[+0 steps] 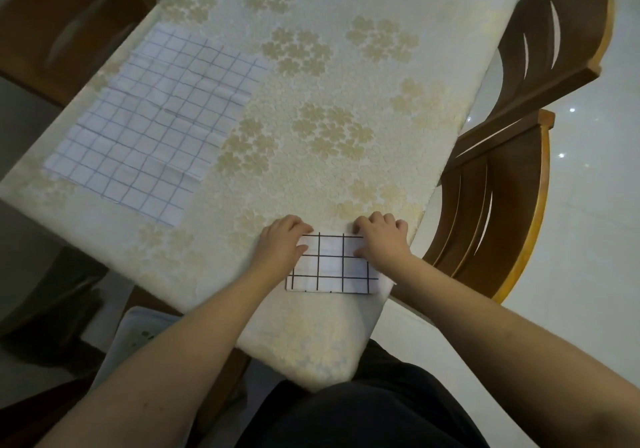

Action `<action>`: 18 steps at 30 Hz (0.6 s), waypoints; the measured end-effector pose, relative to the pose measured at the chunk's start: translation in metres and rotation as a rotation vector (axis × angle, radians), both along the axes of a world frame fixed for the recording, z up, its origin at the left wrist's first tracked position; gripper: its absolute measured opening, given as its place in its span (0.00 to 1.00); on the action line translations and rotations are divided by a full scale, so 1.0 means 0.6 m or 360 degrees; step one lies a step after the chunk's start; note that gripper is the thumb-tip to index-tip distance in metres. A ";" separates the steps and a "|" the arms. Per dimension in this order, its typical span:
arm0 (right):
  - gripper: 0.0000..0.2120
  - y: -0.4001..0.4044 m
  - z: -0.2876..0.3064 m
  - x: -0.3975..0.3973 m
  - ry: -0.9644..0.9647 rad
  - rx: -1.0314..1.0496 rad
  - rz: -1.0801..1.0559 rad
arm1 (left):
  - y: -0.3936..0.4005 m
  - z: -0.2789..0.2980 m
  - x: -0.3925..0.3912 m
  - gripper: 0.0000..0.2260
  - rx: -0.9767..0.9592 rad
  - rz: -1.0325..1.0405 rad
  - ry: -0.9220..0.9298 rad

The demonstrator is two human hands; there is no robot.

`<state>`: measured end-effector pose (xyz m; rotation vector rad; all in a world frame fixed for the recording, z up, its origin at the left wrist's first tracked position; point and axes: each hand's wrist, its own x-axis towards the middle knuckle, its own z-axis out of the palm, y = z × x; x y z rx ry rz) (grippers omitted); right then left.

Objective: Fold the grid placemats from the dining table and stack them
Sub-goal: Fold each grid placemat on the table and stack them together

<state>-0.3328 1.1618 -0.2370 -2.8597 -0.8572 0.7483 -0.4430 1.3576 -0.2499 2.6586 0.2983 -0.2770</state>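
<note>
A small folded white placemat with a black grid (330, 267) lies near the table's right corner, close to me. My left hand (282, 245) holds its far left corner, fingers curled over the edge and thumb on top. My right hand (381, 239) holds its far right corner the same way. A much larger white placemat with a thin blue grid (156, 121) lies spread flat and creased along the table's left side, apart from both hands.
The table (346, 101) wears a cream cloth with pale flower clusters. Two wooden chairs (502, 212) stand by its right edge over a glossy white floor. A white box (138, 336) sits low at the left below the table.
</note>
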 end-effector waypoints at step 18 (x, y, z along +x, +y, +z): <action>0.25 -0.057 0.062 -0.029 0.1233 0.0674 -0.1008 | 0.029 0.065 -0.054 0.12 -0.1447 0.1128 0.0382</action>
